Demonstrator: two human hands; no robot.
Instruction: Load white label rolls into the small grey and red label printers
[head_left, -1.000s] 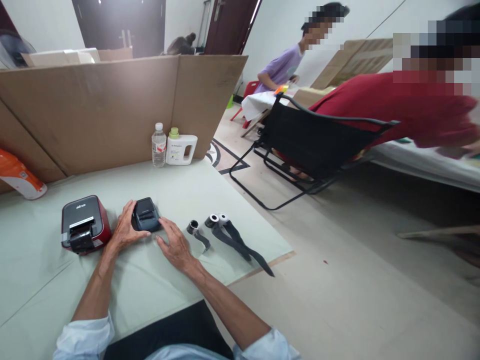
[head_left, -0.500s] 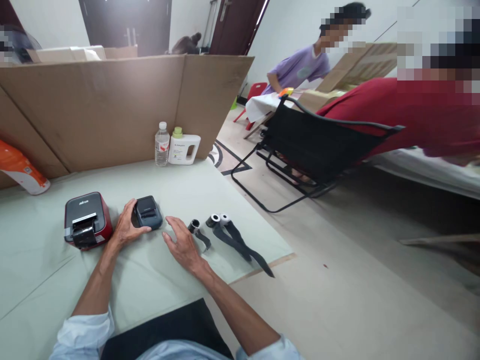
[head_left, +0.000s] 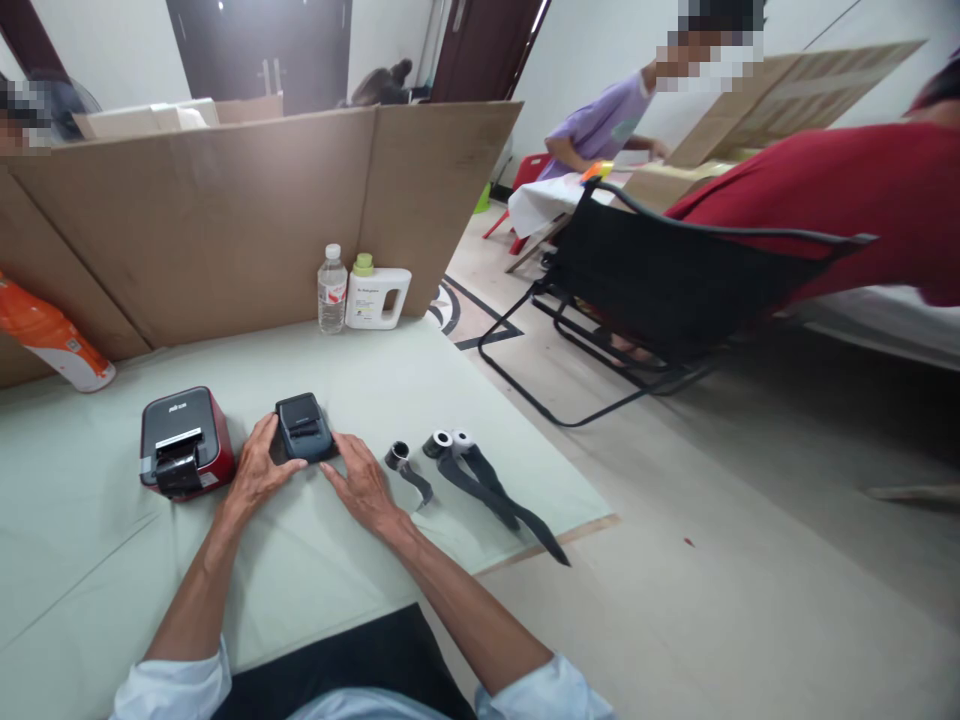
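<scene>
Small dark device [head_left: 304,427] is flanked by the left hand [head_left: 259,468] and right hand [head_left: 362,482], spread apart, loosely curved; probably light, stiff, kinda slick, best gripped by its sides.

Printer [head_left: 187,445] hems your left hand [head_left: 259,472], rolls [head_left: 430,450] your right hand [head_left: 365,483]; you can pass over counter [head_left: 367,375] before the bottles [head_left: 367,298].

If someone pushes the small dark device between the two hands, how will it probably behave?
The small dark device looks stiff, judging by its hard-edged, boxy case. It would probably slide rather than roll, since it lies flat on the pale green table surface. Tipping seems unlikely, because its shape looks low and broad.
</scene>
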